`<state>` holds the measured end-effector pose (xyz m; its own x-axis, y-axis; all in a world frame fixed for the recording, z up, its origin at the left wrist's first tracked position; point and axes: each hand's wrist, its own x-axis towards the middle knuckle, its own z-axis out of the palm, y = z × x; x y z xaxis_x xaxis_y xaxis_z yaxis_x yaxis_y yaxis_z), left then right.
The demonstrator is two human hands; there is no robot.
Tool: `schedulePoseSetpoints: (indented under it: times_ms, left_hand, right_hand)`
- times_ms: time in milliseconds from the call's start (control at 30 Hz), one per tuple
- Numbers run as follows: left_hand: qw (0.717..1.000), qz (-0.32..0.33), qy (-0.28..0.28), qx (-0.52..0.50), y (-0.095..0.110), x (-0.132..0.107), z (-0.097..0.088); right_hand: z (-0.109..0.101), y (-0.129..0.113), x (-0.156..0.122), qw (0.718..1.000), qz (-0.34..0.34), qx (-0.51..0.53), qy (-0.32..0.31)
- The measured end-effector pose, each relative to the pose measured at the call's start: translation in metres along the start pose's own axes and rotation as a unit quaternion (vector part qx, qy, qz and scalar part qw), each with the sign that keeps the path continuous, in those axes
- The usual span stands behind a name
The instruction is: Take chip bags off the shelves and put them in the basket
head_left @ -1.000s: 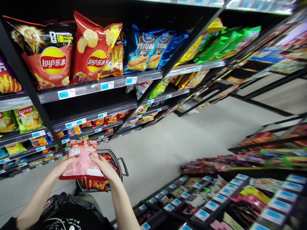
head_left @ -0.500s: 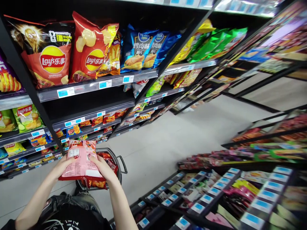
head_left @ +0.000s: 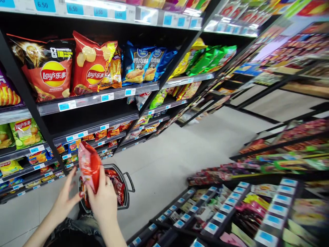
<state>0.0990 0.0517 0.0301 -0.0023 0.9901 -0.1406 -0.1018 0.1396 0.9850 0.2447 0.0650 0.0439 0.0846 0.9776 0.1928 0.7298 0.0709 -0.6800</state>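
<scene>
A red and pink snack bag is tilted on edge above the basket, gripped along its side by my right hand. Just left of the bag, my left hand has its fingers apart and holds nothing. Beneath both hands stands a dark shopping basket with a handle on its right side. Red snack packets lie inside it; my hands and the bag hide part of the contents.
Shelves on the left carry Lay's bags, blue chip bags and green bags. A grey tiled floor runs along the aisle. Sloping racks of packaged snacks with blue price tags line the right side.
My left hand has let go of the snack bag and moved slightly away. My right hand has turned the bag from lying flat to standing on edge. The view has tipped up slightly.
</scene>
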Motion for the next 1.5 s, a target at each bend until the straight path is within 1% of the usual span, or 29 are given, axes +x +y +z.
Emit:
schedulePoseSetpoints:
  times_ms: [67, 100, 200, 267, 300, 333, 367, 400, 467, 500, 567, 633, 667, 733, 800, 867, 933, 967, 1033, 1100, 1133, 1200, 1233, 1267, 1333, 1400, 1433, 1467, 1500]
  left_hand:
    - [0.993, -0.007, -0.049, -0.111, 0.002, -0.006, 0.008]
    - [0.985, -0.009, -0.051, -0.163, 0.003, -0.007, 0.009]
    - [0.973, -0.041, 0.021, -0.225, 0.011, -0.003, 0.003]
    - [0.972, -0.085, 0.081, -0.204, 0.017, 0.0, -0.005]
    - [0.971, -0.104, 0.105, -0.187, 0.02, 0.0, -0.01]
    - [0.97, -0.117, 0.122, -0.173, 0.023, 0.001, -0.013]
    - [0.97, -0.125, 0.128, -0.165, 0.025, 0.0, -0.016]
    - [0.97, -0.132, 0.126, -0.162, 0.027, -0.001, -0.017]
    - [0.969, -0.144, 0.113, -0.167, 0.031, -0.003, -0.017]
    - [0.968, -0.152, 0.105, -0.171, 0.033, -0.004, -0.017]
    - [0.965, -0.174, 0.093, -0.176, 0.037, -0.004, -0.014]
    - [0.96, -0.199, 0.077, -0.182, 0.039, -0.003, -0.01]
    - [0.957, -0.212, 0.067, -0.187, 0.04, -0.003, -0.008]
    - [0.95, -0.231, 0.048, -0.203, 0.038, -0.001, -0.004]
    - [0.945, -0.243, 0.032, -0.217, 0.033, 0.001, -0.002]
    - [0.945, -0.244, 0.02, -0.217, 0.027, 0.003, -0.003]
    - [0.959, -0.212, 0.029, -0.186, 0.023, 0.005, -0.005]
    - [0.972, -0.177, 0.043, -0.151, 0.021, 0.006, -0.006]
    - [0.99, -0.094, 0.084, -0.059, 0.018, 0.008, -0.008]
    - [0.995, -0.036, 0.091, -0.008, 0.013, 0.006, -0.007]
    - [0.997, -0.024, 0.072, -0.024, 0.009, 0.005, -0.005]
    - [0.992, -0.027, 0.025, -0.122, 0.0, 0.0, -0.001]
    - [0.983, -0.043, 0.022, -0.179, -0.005, -0.002, 0.0]
    - [0.971, -0.07, 0.048, -0.222, -0.009, -0.003, 0.0]
    - [0.946, -0.128, 0.159, -0.251, -0.014, -0.003, -0.006]
    - [0.924, -0.154, 0.26, -0.234, -0.017, -0.002, -0.017]
    - [0.917, -0.158, 0.291, -0.223, -0.019, -0.001, -0.025]
    - [0.912, -0.165, 0.307, -0.215, -0.021, -0.002, -0.032]
    - [0.91, -0.182, 0.311, -0.206, -0.025, -0.004, -0.038]
  right_hand:
    - [0.01, -0.011, -0.014, 0.994, -0.061, -0.084, 0.024]
    - [0.011, -0.015, -0.02, 0.99, -0.097, -0.101, 0.022]
    - [0.0, -0.024, -0.031, 0.972, -0.221, -0.074, -0.031]
    - [-0.015, -0.024, -0.032, 0.944, -0.316, -0.001, -0.091]
    - [-0.023, -0.022, -0.031, 0.93, -0.349, 0.04, -0.109]
    - [-0.03, -0.018, -0.029, 0.924, -0.358, 0.079, -0.103]
    - [-0.035, -0.013, -0.027, 0.931, -0.338, 0.113, -0.077]
    - [-0.039, -0.007, -0.024, 0.947, -0.286, 0.141, -0.039]
    - [-0.043, 0.006, -0.016, 0.973, -0.134, 0.186, 0.019]
    - [-0.043, 0.012, -0.011, 0.975, -0.068, 0.213, 0.01]
    - [-0.042, 0.021, -0.003, 0.956, 0.008, 0.281, -0.082]
    - [-0.04, 0.023, 0.003, 0.92, 0.045, 0.342, -0.186]
    - [-0.04, 0.022, 0.005, 0.903, 0.068, 0.363, -0.22]
    - [-0.04, 0.018, 0.006, 0.88, 0.116, 0.388, -0.247]
    - [-0.04, 0.015, 0.006, 0.872, 0.143, 0.399, -0.245]
    - [-0.041, 0.014, 0.006, 0.871, 0.141, 0.402, -0.246]
    - [-0.042, 0.014, 0.006, 0.887, 0.128, 0.379, -0.229]
    - [-0.041, 0.013, 0.006, 0.906, 0.119, 0.35, -0.209]
    - [-0.035, 0.01, 0.005, 0.954, 0.095, 0.25, -0.135]
    - [-0.022, 0.004, 0.0, 0.991, 0.038, 0.121, -0.05]
    - [-0.013, -0.001, -0.005, 0.998, -0.005, 0.057, -0.016]
    - [0.008, -0.01, -0.016, 0.993, -0.1, -0.055, 0.027]
    - [0.017, -0.015, -0.021, 0.984, -0.147, -0.096, 0.034]
    - [0.025, -0.018, -0.027, 0.974, -0.19, -0.123, 0.03]
    - [0.031, -0.021, -0.035, 0.957, -0.264, -0.117, -0.019]
    - [0.026, -0.015, -0.035, 0.945, -0.31, -0.025, -0.097]
    - [0.02, -0.009, -0.032, 0.945, -0.303, 0.036, -0.122]
    - [0.015, 0.0, -0.028, 0.95, -0.268, 0.095, -0.128]
    - [0.01, 0.01, -0.024, 0.959, -0.208, 0.148, -0.123]
